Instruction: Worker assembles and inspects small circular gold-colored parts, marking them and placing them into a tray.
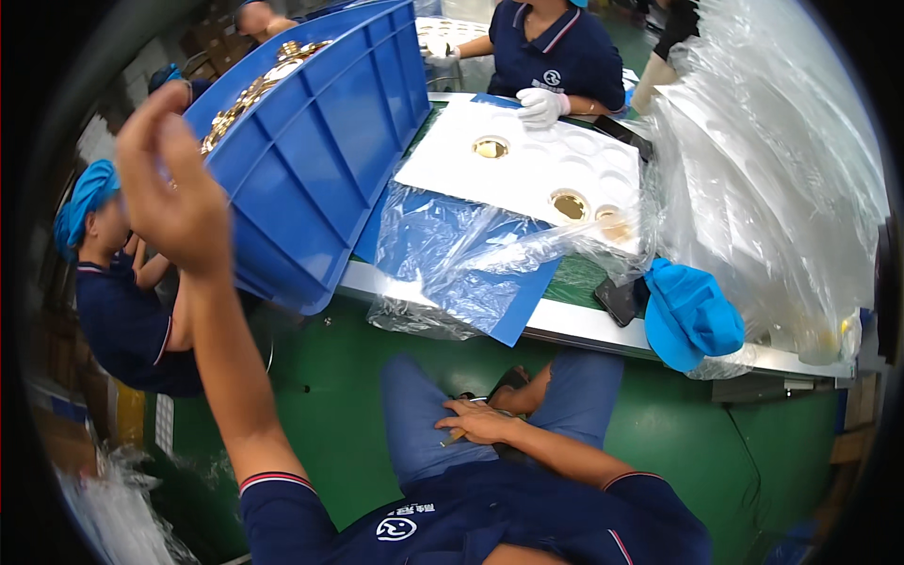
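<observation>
My left hand [174, 193] is raised at the upper left and grips the corner rim of a large blue plastic crate [330, 160]. The crate is tilted, with its lower edge on the table's edge. Many round gold lids [254, 89] lie inside it along the top. My right hand [480, 421] lies flat on my thigh with its fingers apart. A small thin yellowish thing sticks out at its fingertips. I cannot tell whether the hand holds it.
On the table lies a white tray [527, 169] with round recesses, a few holding gold lids. A blue plastic sheet [471, 273], clear bags [782, 188], a blue cap [692, 315] and a black phone [619, 299] lie nearby. A gloved co-worker [556, 56] sits opposite; another person [113, 282] is at the left.
</observation>
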`<state>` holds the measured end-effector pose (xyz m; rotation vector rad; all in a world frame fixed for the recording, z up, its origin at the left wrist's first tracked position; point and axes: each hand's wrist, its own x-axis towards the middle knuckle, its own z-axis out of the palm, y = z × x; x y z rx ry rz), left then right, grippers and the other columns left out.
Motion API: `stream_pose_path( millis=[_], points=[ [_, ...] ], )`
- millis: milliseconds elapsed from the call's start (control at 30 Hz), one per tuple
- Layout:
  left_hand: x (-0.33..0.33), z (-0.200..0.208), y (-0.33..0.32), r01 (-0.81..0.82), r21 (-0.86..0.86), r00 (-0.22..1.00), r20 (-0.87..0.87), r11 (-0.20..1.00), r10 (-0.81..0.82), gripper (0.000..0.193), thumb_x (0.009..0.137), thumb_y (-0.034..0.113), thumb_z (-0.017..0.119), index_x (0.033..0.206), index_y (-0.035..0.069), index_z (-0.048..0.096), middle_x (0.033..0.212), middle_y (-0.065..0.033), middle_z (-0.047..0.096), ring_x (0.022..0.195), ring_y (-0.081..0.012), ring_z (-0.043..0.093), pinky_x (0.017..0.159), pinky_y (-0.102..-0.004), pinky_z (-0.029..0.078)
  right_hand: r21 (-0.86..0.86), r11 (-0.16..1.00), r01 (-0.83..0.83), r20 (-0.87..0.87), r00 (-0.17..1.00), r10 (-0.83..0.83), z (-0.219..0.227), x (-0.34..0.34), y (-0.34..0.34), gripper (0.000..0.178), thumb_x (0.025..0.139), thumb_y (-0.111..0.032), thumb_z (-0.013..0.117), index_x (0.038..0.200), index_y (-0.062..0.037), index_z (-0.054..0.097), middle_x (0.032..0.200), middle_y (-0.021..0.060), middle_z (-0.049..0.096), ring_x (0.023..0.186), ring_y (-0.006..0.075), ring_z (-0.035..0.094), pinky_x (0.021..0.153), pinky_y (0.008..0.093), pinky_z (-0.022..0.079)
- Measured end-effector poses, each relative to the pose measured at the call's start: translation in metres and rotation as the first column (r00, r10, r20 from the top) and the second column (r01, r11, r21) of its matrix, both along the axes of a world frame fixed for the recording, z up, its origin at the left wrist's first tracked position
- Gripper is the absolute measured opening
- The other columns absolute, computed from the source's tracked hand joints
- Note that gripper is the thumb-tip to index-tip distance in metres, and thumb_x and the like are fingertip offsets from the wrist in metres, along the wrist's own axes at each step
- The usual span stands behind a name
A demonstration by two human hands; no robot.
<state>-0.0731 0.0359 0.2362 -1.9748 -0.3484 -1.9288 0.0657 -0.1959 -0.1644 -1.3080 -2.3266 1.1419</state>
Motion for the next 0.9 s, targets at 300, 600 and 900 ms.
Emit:
stream_pose_path(
  millis=[300, 600, 900],
  points=[
    [0.184, -0.147, -0.033, 0.165, -0.7, 0.583, -0.499, 0.695, -0.641, 0.031, 0.081, 0.017, 0.059, 0.108, 0.003, 0.056, 0.111, -0.0156, 0.054, 0.103, -0.0318, 0.051, 0.086, -0.037, 0.042, 0.207, 0.967, 0.152, -0.005, 0.988, -0.154, -0.013, -0.006, -0.005, 0.033, 0.082, -0.018, 0.054, 0.114, -0.0176, 0.056, 0.13, 0.0191, 0.038, 0.117, 0.034, 0.039, 0.091, 0.0459, 0.033],
    [0.258, -0.214, -0.065, 0.102, -0.671, 0.291, -0.686, 0.734, -0.667, 0.039, 0.08, 0.029, 0.06, 0.113, 0.008, 0.056, 0.107, -0.0153, 0.054, 0.101, -0.0325, 0.051, 0.086, -0.04, 0.042, 0.192, 0.939, 0.287, 0.063, 0.951, -0.304, -0.026, 0.011, -0.001, 0.034, 0.084, -0.018, 0.052, 0.118, -0.014, 0.052, 0.129, 0.0197, 0.038, 0.119, 0.0348, 0.038, 0.094, 0.0481, 0.035],
    [0.221, -0.172, -0.068, -0.001, -0.759, 0.176, -0.642, 0.652, -0.747, 0.027, 0.079, 0.024, 0.06, 0.102, 0.009, 0.06, 0.097, -0.0142, 0.056, 0.091, -0.0321, 0.055, 0.076, -0.0403, 0.046, 0.035, 0.959, 0.28, 0.098, 0.954, -0.283, -0.014, 0.012, 0.009, 0.037, 0.089, -0.022, 0.048, 0.125, -0.0142, 0.047, 0.128, 0.0178, 0.04, 0.118, 0.0328, 0.04, 0.095, 0.0425, 0.033]
  ],
)
